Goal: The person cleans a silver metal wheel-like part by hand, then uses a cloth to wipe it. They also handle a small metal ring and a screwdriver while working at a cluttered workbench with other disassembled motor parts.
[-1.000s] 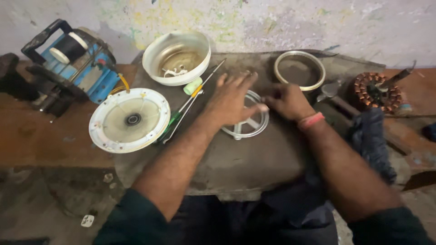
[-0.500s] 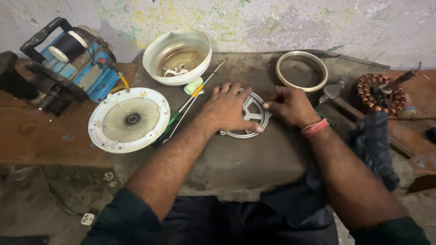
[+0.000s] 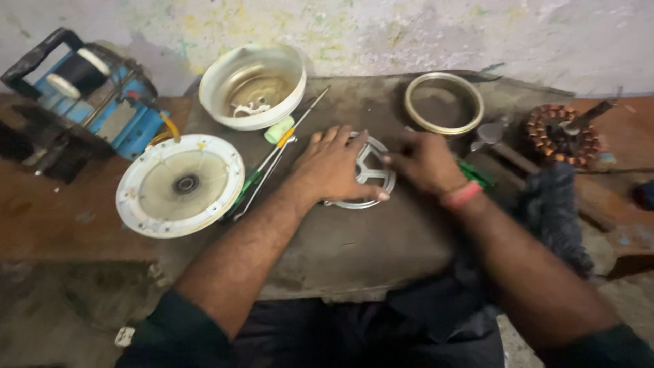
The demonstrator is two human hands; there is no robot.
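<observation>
While both hands rest on it, the round silver metal ring with three spokes (image 3: 364, 174) lies flat at the middle of the grey stone worktop (image 3: 354, 238). Left hand (image 3: 334, 167) presses down, fingers spread apart. Right hand (image 3: 426, 162) touches its right rim, fingers together. White round fan cover (image 3: 178, 185) lies well left.

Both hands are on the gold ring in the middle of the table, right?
Not quite. In the head view both hands, left and right, are on the silver spoked ring in the middle. The gold ring lies untouched farther back.
</observation>
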